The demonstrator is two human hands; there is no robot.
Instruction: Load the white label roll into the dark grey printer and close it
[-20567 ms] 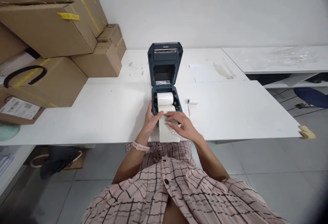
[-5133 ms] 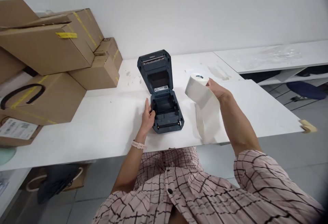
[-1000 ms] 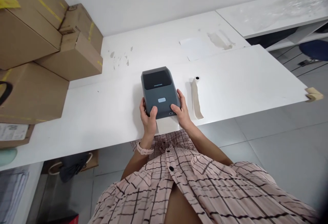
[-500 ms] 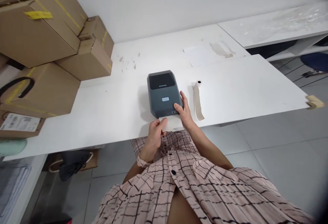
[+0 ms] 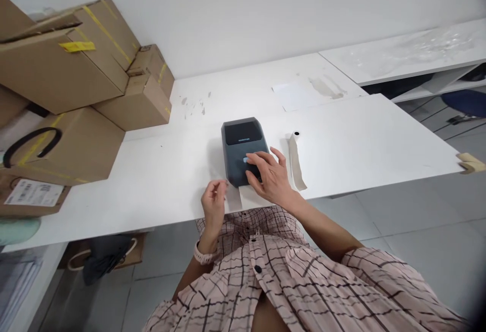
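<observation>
A dark blue-grey label printer (image 5: 237,167) with a black window and a light blue button (image 5: 245,160) stands near the table's front edge. A strip of white paper (image 5: 252,198) sticks out of its front. Over the printer's top right part, my right hand (image 5: 270,174) is spread, its index fingertip at the button and its thumb lower on the casing. My left hand (image 5: 214,204) is beside the printer's front left corner, fingers loosely bent, holding nothing that I can see. Right of the printer lies a small paper roll (image 5: 295,135) with a beige strip (image 5: 297,165) unrolled from it.
Cardboard boxes (image 5: 102,142) are stacked on the left of the white table (image 5: 167,195), with a black loop (image 5: 32,144) among them. A sheet of white paper (image 5: 294,96) lies at the back. Clear plastic (image 5: 425,51) covers the far right surface. Tape (image 5: 471,163) hangs at the right corner.
My left hand has let go of the paper strip and moved left. My right hand has shifted from the printer's right front corner up onto its top, at the button.
</observation>
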